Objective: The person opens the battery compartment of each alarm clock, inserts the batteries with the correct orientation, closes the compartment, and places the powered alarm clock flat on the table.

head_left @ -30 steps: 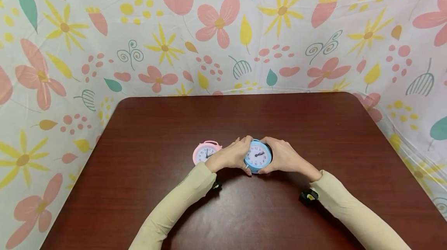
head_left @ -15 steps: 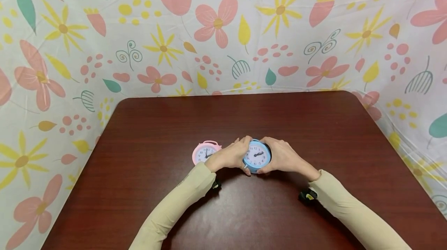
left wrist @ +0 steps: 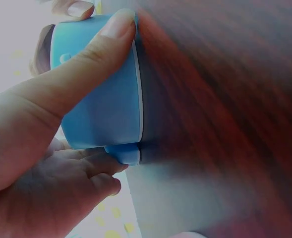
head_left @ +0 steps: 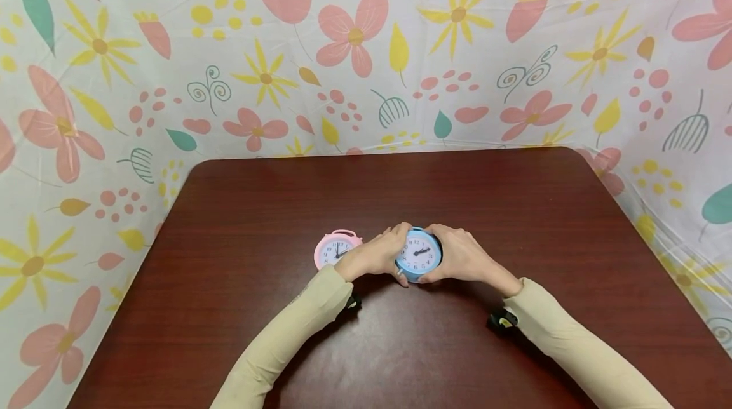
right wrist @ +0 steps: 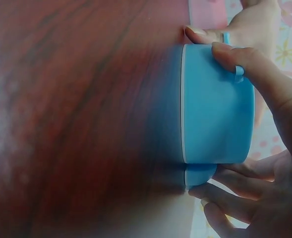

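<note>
A round light-blue alarm clock (head_left: 419, 256) lies face up near the middle of the table, its back at or just above the surface. My left hand (head_left: 382, 254) holds its left side, the thumb bent along the blue casing (left wrist: 103, 99) in the left wrist view. From the other side my right hand (head_left: 462, 255) grips it, with thumb and fingers around the rim in the right wrist view. A pink alarm clock (head_left: 332, 250) lies face up just left of my left hand, partly hidden by that wrist.
The dark red-brown table (head_left: 263, 199) has rounded far corners. A white cloth with flower prints (head_left: 354, 34) hangs behind it and along both sides. Black wrist devices (head_left: 503, 320) show below both cuffs.
Both hands keep their hold on the blue clock, which stays in nearly the same place. The whole head view has shifted slightly.
</note>
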{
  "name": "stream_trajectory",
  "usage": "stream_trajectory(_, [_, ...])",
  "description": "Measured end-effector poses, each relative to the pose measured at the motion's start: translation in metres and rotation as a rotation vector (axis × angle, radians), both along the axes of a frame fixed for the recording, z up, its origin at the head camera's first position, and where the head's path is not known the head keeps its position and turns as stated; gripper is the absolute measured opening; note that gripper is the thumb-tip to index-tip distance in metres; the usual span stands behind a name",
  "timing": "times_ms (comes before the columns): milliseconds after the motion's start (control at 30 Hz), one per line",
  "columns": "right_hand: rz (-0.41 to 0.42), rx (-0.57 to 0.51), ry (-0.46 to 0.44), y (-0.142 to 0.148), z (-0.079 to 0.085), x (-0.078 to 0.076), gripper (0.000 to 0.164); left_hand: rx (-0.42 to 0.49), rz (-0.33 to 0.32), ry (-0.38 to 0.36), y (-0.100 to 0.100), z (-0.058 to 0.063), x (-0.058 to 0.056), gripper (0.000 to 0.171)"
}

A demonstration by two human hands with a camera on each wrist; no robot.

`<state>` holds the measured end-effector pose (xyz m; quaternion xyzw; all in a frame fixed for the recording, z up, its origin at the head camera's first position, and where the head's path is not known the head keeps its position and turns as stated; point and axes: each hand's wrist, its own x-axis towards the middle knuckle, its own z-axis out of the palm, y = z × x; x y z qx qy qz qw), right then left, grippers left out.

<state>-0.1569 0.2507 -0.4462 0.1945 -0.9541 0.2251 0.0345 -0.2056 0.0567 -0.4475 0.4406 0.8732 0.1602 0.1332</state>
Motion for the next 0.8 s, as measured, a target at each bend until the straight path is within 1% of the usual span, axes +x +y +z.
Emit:
stream_trajectory(100, [-0.016,0.003,-0.012,-0.001,0.000,0.001,0.085,0.007,0.012,-0.017,-0.001,0.000,0.001,0.102])
stream_trajectory(167, [-0.025,-0.007,-0.034,-0.003,0.000,0.002,0.084,0.013,0.027,-0.045,-0.001,0.001,0.001,0.102])
stream_trajectory(233, [-0.022,-0.019,-0.053,-0.004,0.000,0.002,0.085,0.015,0.043,-0.070,-0.002,0.002,0.001,0.102])
stream_trajectory(300, [-0.016,-0.035,-0.071,-0.005,0.000,0.003,0.087,0.006,0.061,-0.077,-0.003,0.003,0.001,0.102])
stream_trajectory(433, [0.025,-0.076,-0.088,-0.004,0.001,0.003,0.096,-0.028,0.080,-0.044,-0.004,0.006,0.003,0.104])
stream_trajectory(500, [0.051,-0.100,-0.098,-0.003,0.001,0.004,0.100,-0.049,0.081,-0.013,-0.005,0.007,0.004,0.108])
stream_trajectory(567, [0.069,-0.106,-0.110,-0.001,0.000,0.004,0.100,-0.068,0.077,0.010,-0.007,0.010,0.005,0.114])
stream_trajectory(633, [0.067,-0.112,-0.125,0.001,0.001,0.004,0.094,-0.077,0.066,0.024,-0.010,0.014,0.005,0.118])
stream_trajectory(700, [0.046,-0.126,-0.130,0.005,0.004,0.003,0.083,-0.066,0.060,0.020,-0.016,0.019,0.004,0.119])
stream_trajectory(800, [-0.002,-0.132,-0.085,0.012,0.010,0.002,0.060,-0.032,0.060,-0.013,-0.029,0.029,0.002,0.120])
